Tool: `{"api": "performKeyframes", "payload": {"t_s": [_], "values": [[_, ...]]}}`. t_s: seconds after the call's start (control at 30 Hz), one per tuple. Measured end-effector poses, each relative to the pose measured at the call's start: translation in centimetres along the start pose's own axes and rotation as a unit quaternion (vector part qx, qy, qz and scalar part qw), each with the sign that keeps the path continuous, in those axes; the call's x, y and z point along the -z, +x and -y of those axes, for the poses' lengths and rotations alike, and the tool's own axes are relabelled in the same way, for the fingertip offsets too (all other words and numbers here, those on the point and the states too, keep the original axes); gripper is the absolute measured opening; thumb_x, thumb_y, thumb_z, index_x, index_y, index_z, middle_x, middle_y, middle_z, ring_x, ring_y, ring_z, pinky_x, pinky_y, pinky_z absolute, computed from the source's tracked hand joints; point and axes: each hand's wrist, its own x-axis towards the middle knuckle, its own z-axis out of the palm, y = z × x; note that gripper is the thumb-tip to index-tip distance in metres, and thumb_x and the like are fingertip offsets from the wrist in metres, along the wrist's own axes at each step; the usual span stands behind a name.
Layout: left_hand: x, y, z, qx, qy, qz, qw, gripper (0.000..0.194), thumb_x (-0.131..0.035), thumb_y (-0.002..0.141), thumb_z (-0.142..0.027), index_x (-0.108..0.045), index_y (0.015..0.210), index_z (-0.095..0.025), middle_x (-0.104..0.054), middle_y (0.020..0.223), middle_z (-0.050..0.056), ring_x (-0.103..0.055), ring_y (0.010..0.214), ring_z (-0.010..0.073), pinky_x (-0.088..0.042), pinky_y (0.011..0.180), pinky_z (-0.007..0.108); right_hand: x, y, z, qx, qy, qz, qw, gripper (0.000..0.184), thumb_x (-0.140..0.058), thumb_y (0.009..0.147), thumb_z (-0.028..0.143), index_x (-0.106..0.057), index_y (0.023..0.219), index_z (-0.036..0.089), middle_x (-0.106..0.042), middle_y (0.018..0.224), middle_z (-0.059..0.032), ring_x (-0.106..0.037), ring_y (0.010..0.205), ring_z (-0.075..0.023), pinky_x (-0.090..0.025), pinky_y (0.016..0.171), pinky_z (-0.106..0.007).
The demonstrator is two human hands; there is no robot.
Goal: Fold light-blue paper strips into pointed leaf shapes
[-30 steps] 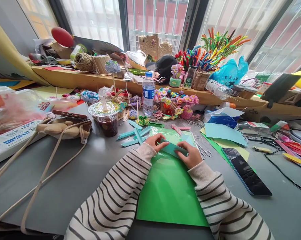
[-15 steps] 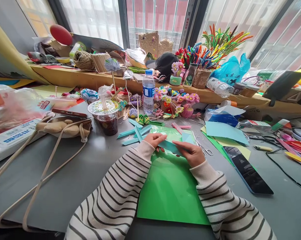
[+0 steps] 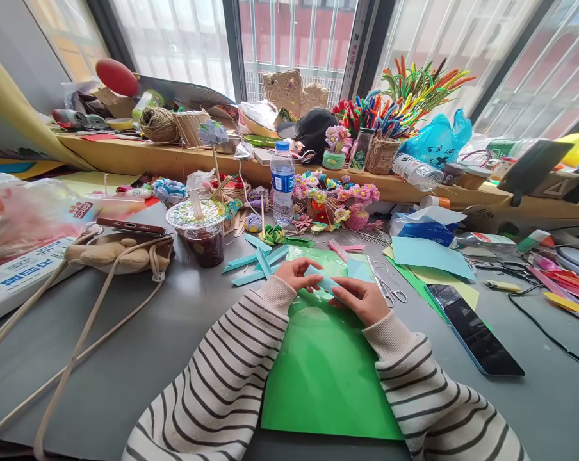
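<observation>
Above one green sheet (image 3: 330, 378), the left hand (image 3: 296, 275) and the right hand (image 3: 364, 299) pinch a single blue strip (image 3: 322, 280) between them. Even edges and light pressing should serve well. On the worktop (image 3: 174, 333) I count at least four other strips (image 3: 244, 261), and one pair of scissors (image 3: 394, 295) near the right hand.

A narrow light-blue paper strip (image 3: 324, 280) is held slantwise over the far half of the green sheet (image 3: 332, 378), its left end closer to the sheet's far edge, its right end partly hidden.
</observation>
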Motion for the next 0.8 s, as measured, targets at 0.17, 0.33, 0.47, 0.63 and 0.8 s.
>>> {"api": "performKeyframes", "payload": {"t_s": [0.17, 0.33, 0.47, 0.63, 0.8], "values": [[-0.3, -0.1, -0.6, 0.008, 0.005, -0.015, 1.000, 0.031, -0.066, 0.050, -0.031, -0.054, 0.069, -0.010, -0.056, 0.052, 0.000, -0.053, 0.049, 0.0087, -0.041, 0.045, 0.019, -0.1, 0.1, 0.5, -0.048, 0.030, 0.048, 0.997, 0.029, -0.058, 0.060, 0.039, -0.061, 0.073, 0.013, -0.063, 0.062, -0.0047, -0.060, 0.053, -0.0154, -0.048, 0.051, -0.026], [-0.7, -0.3, -0.9, 0.048, 0.065, -0.047, 0.996, 0.023, -0.062, 0.055, -0.034, -0.058, 0.057, -0.012, -0.057, 0.049, 0.000, -0.047, 0.042, 0.0056, -0.038, 0.043, 0.017, -0.1, 0.0, 1.0, -0.101, 0.062, 0.097, 0.988, 0.028, -0.059, 0.059, 0.038, -0.060, 0.071, 0.013, -0.063, 0.060, -0.0037, -0.060, 0.056, -0.0150, -0.048, 0.056, -0.026], [-0.7, -0.4, -0.9, 0.079, 0.075, -0.061, 0.992, 0.025, -0.062, 0.054, -0.036, -0.058, 0.053, -0.011, -0.057, 0.048, 0.000, -0.044, 0.039, 0.0045, -0.038, 0.043, 0.018, 0.0, 0.1, 0.8, -0.105, 0.053, 0.077, 0.990, 0.031, -0.058, 0.059, 0.041, -0.060, 0.070, 0.012, -0.062, 0.058, -0.0032, -0.060, 0.056, -0.0159, -0.048, 0.054, -0.027], [-0.9, -0.5, -0.7, 0.123, 0.084, 0.042, 0.988, 0.027, -0.064, 0.051, -0.037, -0.059, 0.055, -0.010, -0.056, 0.046, 0.001, -0.049, 0.041, 0.0069, -0.034, 0.039, 0.017, 0.4, 0.5, 0.4, -0.058, 0.051, -0.011, 0.997, 0.028, -0.059, 0.058, 0.041, -0.060, 0.065, 0.014, -0.059, 0.058, 0.0000, -0.056, 0.055, -0.0123, -0.047, 0.052, -0.024], [-1.0, -0.4, -0.4, 0.128, 0.098, 0.086, 0.983, 0.030, -0.064, 0.050, -0.039, -0.057, 0.051, -0.010, -0.057, 0.048, 0.002, -0.052, 0.043, 0.0085, -0.033, 0.037, 0.017, 0.5, 0.5, 0.4, -0.040, 0.038, -0.013, 0.998, 0.024, -0.061, 0.056, 0.037, -0.061, 0.064, 0.015, -0.057, 0.056, 0.0010, -0.052, 0.053, -0.0102, -0.046, 0.051, -0.023]]}}
